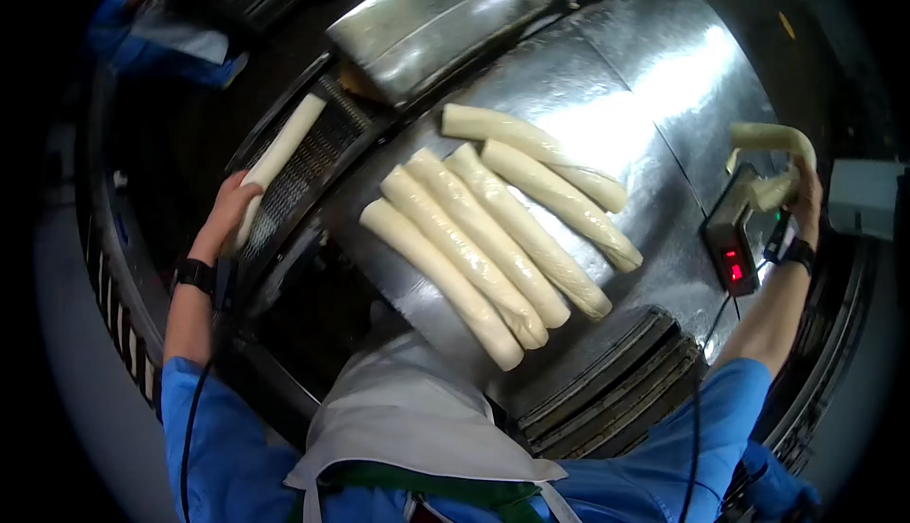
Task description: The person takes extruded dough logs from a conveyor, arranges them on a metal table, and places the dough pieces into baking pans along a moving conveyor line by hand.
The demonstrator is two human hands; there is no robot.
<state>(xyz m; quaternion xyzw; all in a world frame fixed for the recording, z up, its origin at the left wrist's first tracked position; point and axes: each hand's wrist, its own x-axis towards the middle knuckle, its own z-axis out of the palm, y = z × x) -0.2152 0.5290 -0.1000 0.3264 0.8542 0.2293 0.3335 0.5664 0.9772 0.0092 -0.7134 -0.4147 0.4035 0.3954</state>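
Note:
My left hand (233,207) is wrapped round the lower part of a pale dough roll (291,137), over a dark perforated tray (301,177) on the left. Out on the right, my right hand (808,203) grips a bent piece of dough (770,135), which curls over a small scale (732,225) with red lit digits. Another bit of dough (777,189) shows by the fingers; whether it joins the bent piece I cannot tell. Between my hands, several thick dough logs (474,239) lie side by side on a steel table (654,59).
A stack of dark trays (607,386) stands at the table's near edge. Beyond the perforated tray is a steel machine housing (436,26). A person in blue (156,40) is at the upper left. Cables run along both my arms.

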